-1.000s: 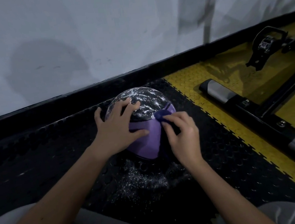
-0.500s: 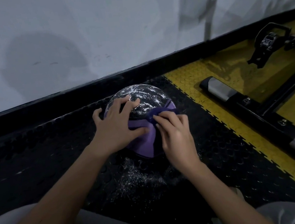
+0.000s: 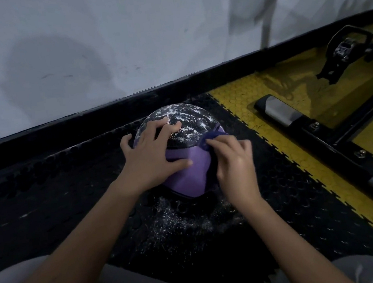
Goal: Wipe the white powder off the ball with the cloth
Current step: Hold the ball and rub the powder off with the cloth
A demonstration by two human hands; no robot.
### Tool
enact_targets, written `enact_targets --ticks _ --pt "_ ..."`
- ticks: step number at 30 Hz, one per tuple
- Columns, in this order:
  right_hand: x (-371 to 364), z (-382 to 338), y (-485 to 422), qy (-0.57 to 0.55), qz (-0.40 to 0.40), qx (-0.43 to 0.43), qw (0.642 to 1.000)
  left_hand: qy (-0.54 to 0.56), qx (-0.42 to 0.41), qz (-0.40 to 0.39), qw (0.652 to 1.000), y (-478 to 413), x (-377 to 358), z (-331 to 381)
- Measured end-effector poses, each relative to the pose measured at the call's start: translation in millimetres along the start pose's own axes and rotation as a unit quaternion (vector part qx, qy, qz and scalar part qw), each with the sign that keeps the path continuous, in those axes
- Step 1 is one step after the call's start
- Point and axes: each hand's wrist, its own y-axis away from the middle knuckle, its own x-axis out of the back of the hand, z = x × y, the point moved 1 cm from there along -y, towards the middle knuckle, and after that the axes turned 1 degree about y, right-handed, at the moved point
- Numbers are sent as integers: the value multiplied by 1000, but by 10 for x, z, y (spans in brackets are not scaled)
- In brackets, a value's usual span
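Since half a second ago the right hand [image 3: 235,166] has slid with the cloth [image 3: 213,137] from the middle of the ball's near face out to the ball's right edge. This has opened a gap from the left thumb, and more of the purple panel shows between the two hands. The left hand [image 3: 152,159] has not shifted. The ball [image 3: 193,128] sits on the black studded floor mat [image 3: 47,205], just in front of the black skirting [image 3: 174,91] at the foot of the pale wall [image 3: 121,43]. The left hand lies open on the ball's upper left side, fingers spread and following the curve, fingertips on the dark top panel and thumb stretched across the purple one. The right hand has its fingers curled, pinching the bunched dark-blue cloth and holding it against the ball where the dark and purple panels meet. White powder [image 3: 177,114] streaks the dark top of the ball beyond both hands, and more is scattered on the mat [image 3: 179,222] just in front of the ball. Right of the ball, well apart from it, are yellow tiles [image 3: 282,110] and a black machine frame [image 3: 321,139].
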Motion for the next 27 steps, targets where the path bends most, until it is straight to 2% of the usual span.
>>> enact_targets --ticks 3,7,9,15,19,21,25,27 --pt "30 75 -48 10 13 -33 999 -1 -3 2 1000 -4 -17 21" --pt "-63 -267 67 22 -15 72 997 -9 9 8 1000 18 -24 28" --pt "-57 -294 71 27 -34 96 994 -10 9 6 1000 19 -13 20" --pt "15 17 -55 -3 12 -32 999 -2 0 9 1000 -10 -26 30" --pt "-89 -317 73 23 -13 73 997 -9 6 12 1000 15 -36 27" --pt "-87 -306 57 27 -18 90 995 -8 4 10 1000 13 -24 17" --pt "5 53 -114 13 12 -33 999 3 -2 14 1000 -10 -23 14" --pt "15 64 -131 7 15 -58 998 2 -4 16 1000 -11 -40 32"
